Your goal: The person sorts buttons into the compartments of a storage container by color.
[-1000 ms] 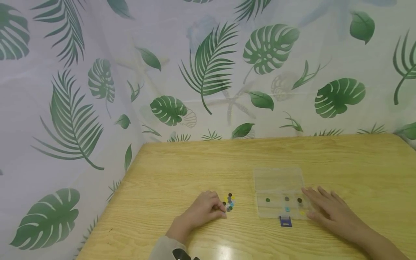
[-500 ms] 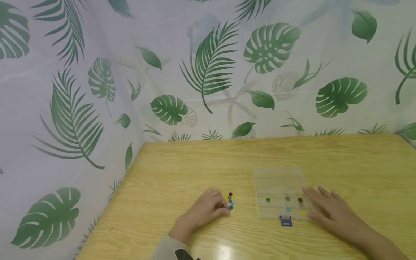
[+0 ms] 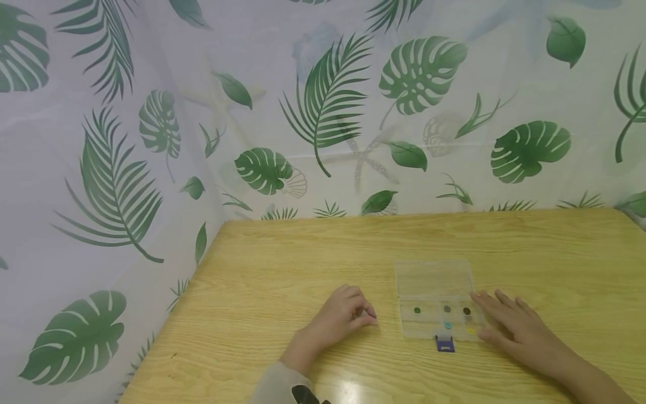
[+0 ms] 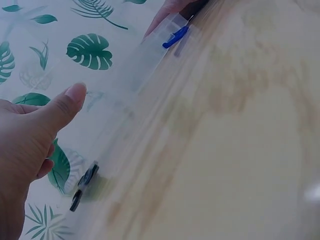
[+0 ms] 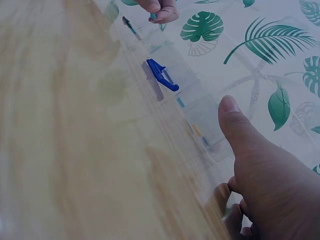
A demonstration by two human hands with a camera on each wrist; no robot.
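Note:
My left hand (image 3: 338,320) is raised a little over the table, left of a clear plastic box (image 3: 434,279). Between its thumb and fingers it pinches a small teal disc (image 5: 153,16), best seen in the right wrist view. Several small dark discs (image 4: 85,185) lie on the table beyond that hand; in the head view the hand hides them. The box's lid is laid back, and its compartments hold a green disc (image 3: 417,310), a black disc (image 3: 466,311), a blue piece (image 3: 448,325) and other pieces. My right hand (image 3: 520,331) rests at the box's right edge, fingers extended.
A purple-blue latch (image 3: 444,344) sticks out from the box's near side. The wooden table (image 3: 282,252) reaches back to a white leaf-print cloth (image 3: 333,101), which also covers the left side.
My left hand has moved right and slightly away, rising over the pile of discs, which is now hidden in the head view. My right hand and the box hold their places.

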